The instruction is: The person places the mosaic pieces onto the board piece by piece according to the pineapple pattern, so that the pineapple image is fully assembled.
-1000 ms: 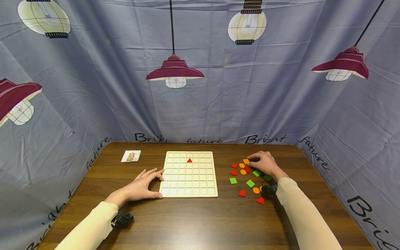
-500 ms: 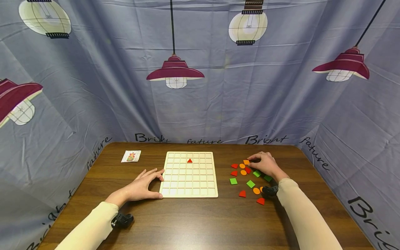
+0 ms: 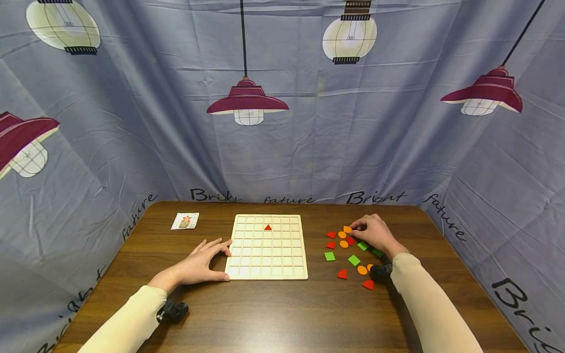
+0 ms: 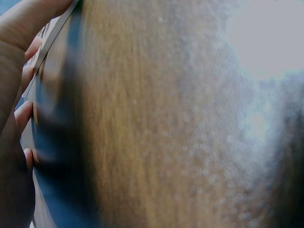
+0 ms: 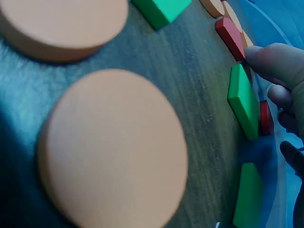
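Note:
A pale square grid board (image 3: 267,247) lies on the table with a red triangle (image 3: 268,227) in one of its far cells. My left hand (image 3: 200,262) rests at the board's left side, thumb by the near corner and fingertips along the edge. Over on the right, my right hand (image 3: 374,231) pinches an orange square piece (image 3: 347,229) between thumb and fingers, low over the table. Around it lie red quarter-round pieces (image 3: 331,235), orange discs (image 3: 344,244) and green squares (image 3: 354,260). In the right wrist view the thumb (image 5: 266,59) partly hides the orange piece.
A small white card (image 3: 185,220) with a printed coloured pattern lies at the table's far left. Behind the wooden table (image 3: 273,318) hangs a blue-grey curtain (image 3: 309,152) printed with lamps. Beneath my right wrist, more discs (image 5: 114,147) lie close to the wrist camera.
Almost nothing differs. My right hand's fingers shift very slightly at the orange square piece, while my left hand stays at the board's edge.

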Tool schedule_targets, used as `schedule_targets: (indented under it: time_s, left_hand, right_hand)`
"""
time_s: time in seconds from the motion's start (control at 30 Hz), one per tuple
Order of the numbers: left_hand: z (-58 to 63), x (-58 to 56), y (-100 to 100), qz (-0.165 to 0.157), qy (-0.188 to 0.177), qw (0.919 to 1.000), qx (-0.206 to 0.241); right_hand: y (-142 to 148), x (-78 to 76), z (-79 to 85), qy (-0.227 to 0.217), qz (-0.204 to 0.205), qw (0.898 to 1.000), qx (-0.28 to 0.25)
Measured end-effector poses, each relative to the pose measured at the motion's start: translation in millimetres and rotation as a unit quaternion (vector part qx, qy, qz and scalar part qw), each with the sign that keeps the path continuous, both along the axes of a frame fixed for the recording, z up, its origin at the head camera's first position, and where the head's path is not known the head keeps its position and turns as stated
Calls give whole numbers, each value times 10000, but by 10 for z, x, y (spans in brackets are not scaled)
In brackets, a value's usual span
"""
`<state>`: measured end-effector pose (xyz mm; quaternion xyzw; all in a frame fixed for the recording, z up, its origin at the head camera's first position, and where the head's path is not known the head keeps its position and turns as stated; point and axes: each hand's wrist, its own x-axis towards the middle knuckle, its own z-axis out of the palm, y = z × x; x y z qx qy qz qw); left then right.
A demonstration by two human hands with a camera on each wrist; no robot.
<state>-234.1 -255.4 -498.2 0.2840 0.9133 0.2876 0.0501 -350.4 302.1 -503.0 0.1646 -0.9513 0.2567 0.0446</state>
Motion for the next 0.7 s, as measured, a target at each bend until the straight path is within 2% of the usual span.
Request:
schedule_targets:
  time_s: [0.23, 0.43, 0.53, 0.7]
  left_hand:
    - [-9, 4, 0, -4, -25, 10000, 39]
    - [-14, 0, 6, 1, 19, 10000, 15]
    - [-9, 0, 7, 28, 52, 10000, -31]
    - [4, 2, 13, -3, 78, 9999, -78]
  right_hand:
    - [-26, -15, -13, 97, -42, 9999, 104]
    - [-86, -31, 30, 98, -207, 9997, -119]
    - [-241, -39, 98, 130, -95, 9994, -302]
    - [-685, -31, 191, 334, 379, 9980, -377]
